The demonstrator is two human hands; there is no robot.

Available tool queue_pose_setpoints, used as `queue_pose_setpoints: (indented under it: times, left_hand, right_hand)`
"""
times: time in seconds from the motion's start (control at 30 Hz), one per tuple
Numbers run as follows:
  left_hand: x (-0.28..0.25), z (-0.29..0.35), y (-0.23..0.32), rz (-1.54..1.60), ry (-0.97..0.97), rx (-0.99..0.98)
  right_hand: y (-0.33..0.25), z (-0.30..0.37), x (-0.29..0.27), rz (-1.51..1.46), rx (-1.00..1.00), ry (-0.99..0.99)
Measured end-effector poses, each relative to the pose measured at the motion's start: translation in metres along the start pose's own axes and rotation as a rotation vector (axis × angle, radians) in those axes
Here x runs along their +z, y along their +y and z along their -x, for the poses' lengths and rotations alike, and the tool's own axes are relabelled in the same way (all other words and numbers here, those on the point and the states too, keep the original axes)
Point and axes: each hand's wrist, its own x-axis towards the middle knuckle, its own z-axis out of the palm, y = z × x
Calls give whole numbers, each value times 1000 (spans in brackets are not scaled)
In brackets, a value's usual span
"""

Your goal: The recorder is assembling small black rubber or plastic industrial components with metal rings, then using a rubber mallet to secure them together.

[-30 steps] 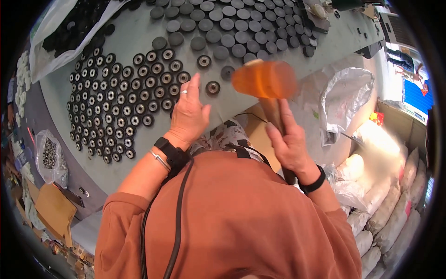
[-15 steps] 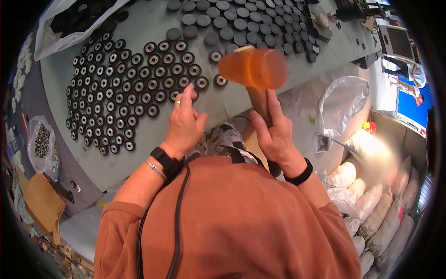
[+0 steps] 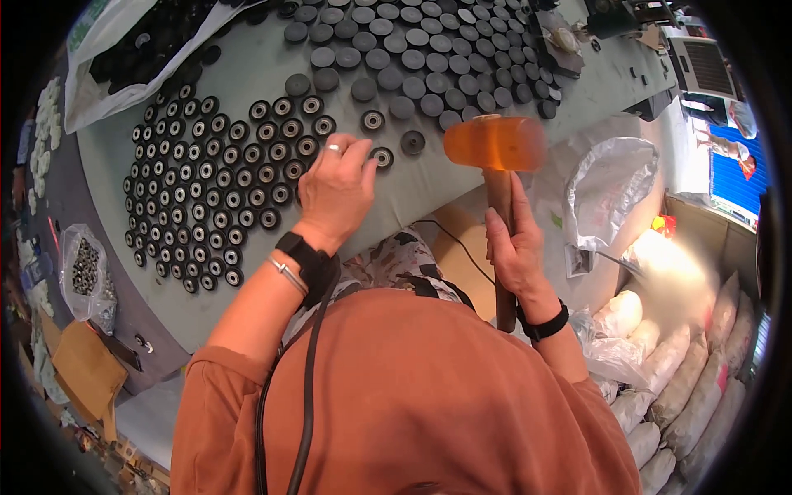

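Observation:
My right hand is closed around the wooden handle of a mallet, raised near the table's front edge. The mallet has a translucent orange head, slightly blurred. My left hand is over the right side of a field of small black wheels with metal centres. Its fingers are bent and drawn together; what they hold, if anything, is hidden beneath them. Just right of it lie a single wheel and a black disc with a small raised centre.
Many flat dark discs cover the far part of the table. A white sack of black parts stands far left, a clear bag of small metal pieces at left. Open plastic sack and stacked full sacks are at right.
The mallet has moved right in my right hand, uncovering the disc behind it. My left hand's fingers have gone from stretched out to bent. The view has shifted slightly.

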Motion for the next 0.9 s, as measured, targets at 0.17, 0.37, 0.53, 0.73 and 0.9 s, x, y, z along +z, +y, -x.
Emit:
queue_pose_setpoints:
  times: [0.17, 0.37, 0.53, 0.73, 0.9]
  left_hand:
    - [4, -6, -1, -122, -22, -37]
    - [-4, -6, 4, -93, 3, -110]
    - [-13, -9, 5, -80, -28, 15]
    - [2, -8, 15, -98, -257, 100]
    - [14, -12, 16, -133, -317, 52]
  right_hand:
    - [-22, -21, 23, 60, -188, -65]
    - [-27, -65, 59, 296, -284, -191]
    - [-28, -56, 11, -256, 19, -94]
    - [43, -108, -96, -706, 286, 348]
    - [135, -234, -180, -910, 155, 512]
